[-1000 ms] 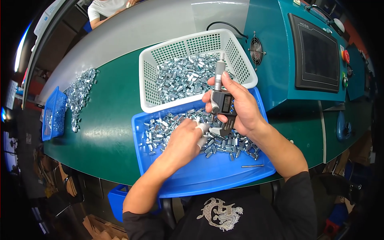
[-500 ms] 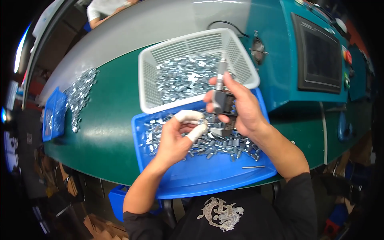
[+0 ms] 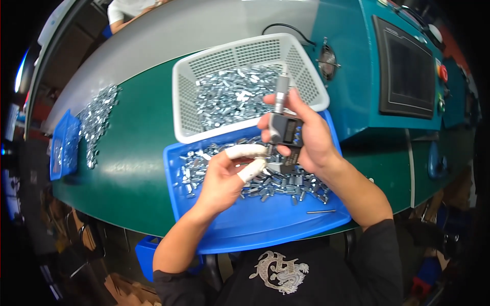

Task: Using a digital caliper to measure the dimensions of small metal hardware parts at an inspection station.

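Observation:
My right hand (image 3: 319,143) is wrapped round a digital micrometer (image 3: 278,125), its knurled thimble pointing away from me and its frame low. My left hand (image 3: 217,183), with white finger cots on thumb and index finger, pinches a small shiny metal piece (image 3: 263,156) at the micrometer's jaws. Fingertips and frame partly hide that piece, so I cannot tell whether both jaws touch it. Beneath both hands lies a blue tray (image 3: 255,232) holding many loose metal pieces (image 3: 263,191). Just beyond it, a white perforated basket (image 3: 185,112) holds more of them.
A thin metal rod (image 3: 321,211) lies in the tray's near right part. To the left, a pile of metal pieces (image 3: 99,120) spreads on the green tabletop (image 3: 132,153) beside a small blue bin (image 3: 65,145). A teal machine with a dark screen (image 3: 408,69) stands right. Across the table sits another person (image 3: 127,10).
My left fingertips have come slightly right, bringing the small metal piece up to the micrometer's jaws. The right hand keeps its grip, and the micrometer's display now faces up more plainly.

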{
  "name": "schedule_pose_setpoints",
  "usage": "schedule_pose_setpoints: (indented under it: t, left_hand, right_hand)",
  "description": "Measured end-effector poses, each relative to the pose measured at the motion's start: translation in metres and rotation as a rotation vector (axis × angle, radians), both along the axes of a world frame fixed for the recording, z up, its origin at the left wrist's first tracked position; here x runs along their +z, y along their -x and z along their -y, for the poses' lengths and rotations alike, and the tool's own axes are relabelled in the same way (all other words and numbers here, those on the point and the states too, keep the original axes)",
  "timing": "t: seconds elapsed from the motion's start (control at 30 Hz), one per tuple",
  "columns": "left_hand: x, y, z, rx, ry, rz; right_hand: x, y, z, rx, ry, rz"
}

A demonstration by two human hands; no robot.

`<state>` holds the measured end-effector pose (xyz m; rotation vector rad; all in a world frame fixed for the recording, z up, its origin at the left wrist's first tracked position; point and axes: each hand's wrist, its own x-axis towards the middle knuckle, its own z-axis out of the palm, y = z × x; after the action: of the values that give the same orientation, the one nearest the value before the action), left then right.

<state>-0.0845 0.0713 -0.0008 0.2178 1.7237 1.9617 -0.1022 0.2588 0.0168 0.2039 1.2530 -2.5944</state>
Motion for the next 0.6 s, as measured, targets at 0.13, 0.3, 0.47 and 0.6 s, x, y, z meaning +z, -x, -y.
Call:
schedule_pose_setpoints:
  t: [0.13, 0.3, 0.47, 0.6]
  left_hand:
    - [0.0038, -0.0005, -0.0042, 0.012, -0.028, 0.045]
    - [0.0077, 0.0005, -0.0053, -0.018, -0.046, 0.105]
    - [0.0069, 0.0003, -0.0046, -0.018, -0.063, 0.089]
    - [0.0071, 0.0007, -0.0059, -0.024, -0.063, 0.081]
  right_hand:
    - [0.0002, -0.0016, -0.0031, 0.003, 0.019, -0.007]
    - [-0.0004, -0.0021, -0.0032, 0.016, 0.003, -0.023]
    - [0.0021, -0.0018, -0.0020, 0.011, -0.015, -0.018]
    - [0.0007, -0.0009, -0.0041, 0.005, -0.004, -0.028]
